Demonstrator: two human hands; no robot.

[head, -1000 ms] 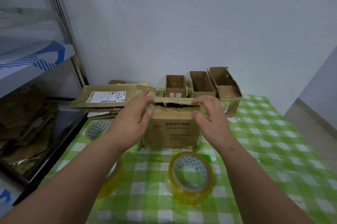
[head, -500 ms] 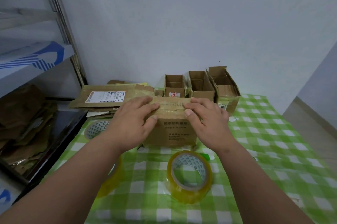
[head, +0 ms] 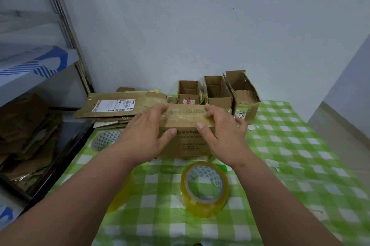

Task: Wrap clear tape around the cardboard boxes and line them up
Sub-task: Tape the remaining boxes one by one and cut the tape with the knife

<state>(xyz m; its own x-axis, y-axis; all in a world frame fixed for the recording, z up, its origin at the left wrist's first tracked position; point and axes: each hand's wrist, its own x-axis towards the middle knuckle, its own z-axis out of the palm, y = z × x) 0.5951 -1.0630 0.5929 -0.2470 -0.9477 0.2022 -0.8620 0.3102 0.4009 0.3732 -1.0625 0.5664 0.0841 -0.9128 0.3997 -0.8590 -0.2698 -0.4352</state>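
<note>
The cardboard box (head: 187, 134) sits on the green checked tablecloth (head: 290, 155), and we press its top flaps down with both hands: our left hand (head: 147, 135) lies flat over the left end of the top, our right hand (head: 221, 133) over the right end, fingers straight and spread, thumbs on the printed front face, nothing pinched. We judge the box light and probably empty, its worn corrugated walls stiff enough at the edges but springy at the flaps, so we would hold it by its corners and keep one palm on the seam. The shiny old tape on its top looks slippery. Just in front of the box stands a roll of clear tape (head: 205, 188); behind it three open cartons (head: 218, 93) stand in a row; left of it lies flattened cardboard (head: 114, 106).
</note>
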